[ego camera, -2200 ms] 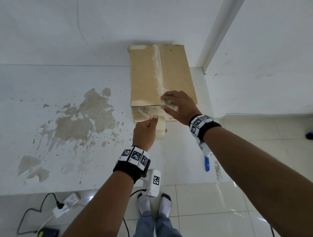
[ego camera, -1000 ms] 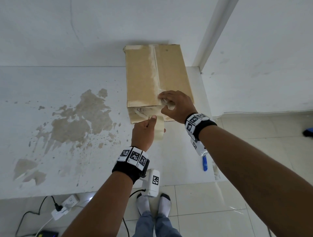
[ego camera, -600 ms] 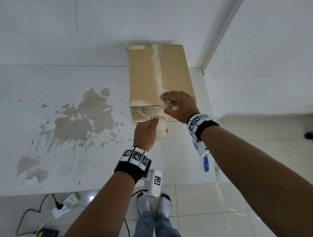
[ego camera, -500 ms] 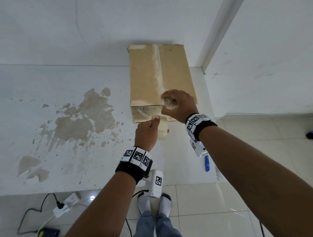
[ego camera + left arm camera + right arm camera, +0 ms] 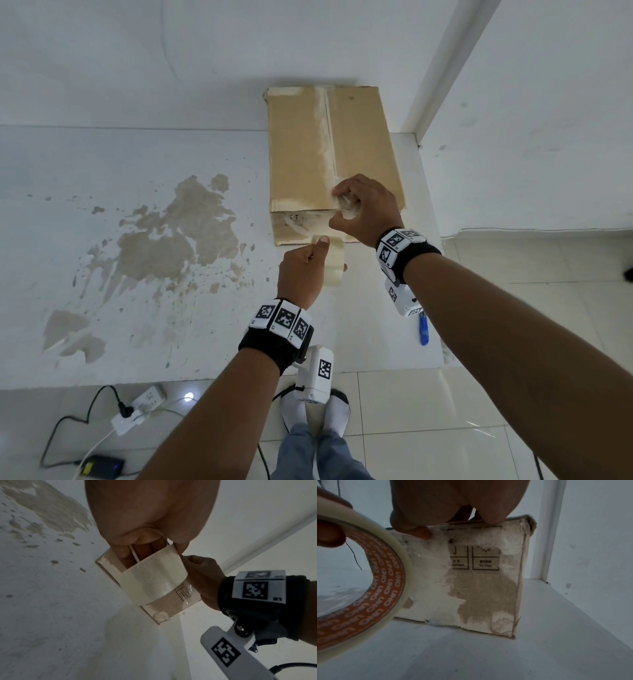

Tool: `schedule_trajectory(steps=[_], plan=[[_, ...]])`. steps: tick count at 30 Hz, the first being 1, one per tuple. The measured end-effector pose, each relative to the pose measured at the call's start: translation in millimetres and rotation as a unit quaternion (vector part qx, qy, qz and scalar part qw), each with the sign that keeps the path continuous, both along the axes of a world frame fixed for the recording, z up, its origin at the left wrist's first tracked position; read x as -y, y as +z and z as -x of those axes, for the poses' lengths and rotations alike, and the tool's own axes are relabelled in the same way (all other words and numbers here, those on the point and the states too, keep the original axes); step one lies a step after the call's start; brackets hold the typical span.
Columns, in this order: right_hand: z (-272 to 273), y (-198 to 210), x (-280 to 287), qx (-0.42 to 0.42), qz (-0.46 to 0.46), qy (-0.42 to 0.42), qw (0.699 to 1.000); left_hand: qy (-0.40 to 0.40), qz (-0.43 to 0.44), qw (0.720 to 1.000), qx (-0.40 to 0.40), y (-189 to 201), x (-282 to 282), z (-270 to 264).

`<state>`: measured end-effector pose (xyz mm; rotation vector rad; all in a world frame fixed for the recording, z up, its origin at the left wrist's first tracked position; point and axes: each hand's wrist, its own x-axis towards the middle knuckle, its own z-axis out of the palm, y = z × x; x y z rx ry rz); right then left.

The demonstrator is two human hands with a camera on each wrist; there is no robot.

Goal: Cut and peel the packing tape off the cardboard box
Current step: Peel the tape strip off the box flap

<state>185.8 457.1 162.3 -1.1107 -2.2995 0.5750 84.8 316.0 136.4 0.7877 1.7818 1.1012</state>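
A brown cardboard box [image 5: 329,147] lies on a white ledge against the wall, with torn pale strips along its top seam. My right hand [image 5: 366,212] is at the box's near top edge, and its curled fingers [image 5: 419,531] pinch a crumpled bit of clear packing tape [image 5: 346,202]. Clear tape [image 5: 436,555] still covers the box's front face [image 5: 484,591]. My left hand [image 5: 301,270] hangs just in front of the box and grips a roll of tape [image 5: 335,263], thumb on top. The roll [image 5: 150,578] has an orange printed core [image 5: 385,582].
A blue cutter [image 5: 424,330] lies on the ledge under my right wrist. The ledge [image 5: 137,308] has a large brown stain [image 5: 171,236] at left. A white pillar [image 5: 435,68] rises right of the box. A power strip [image 5: 137,407] and cables lie on the tiled floor.
My right hand's fingers have curled in from resting on the box edge to pinching the clear tape there. The left hand with the roll has stayed nearly still.
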Motion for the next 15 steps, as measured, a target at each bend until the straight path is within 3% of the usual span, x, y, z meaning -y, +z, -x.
schedule_trajectory(steps=[8, 15], plan=[[-7, 2, -3, 0.075, -0.027, 0.059, 0.995, 0.001, -0.001, 1.000, -0.019, 9, 4, -1], [0, 2, 1, 0.104, -0.038, 0.049, 0.993, -0.002, -0.013, 1.000, -0.022, 27, 10, 4]])
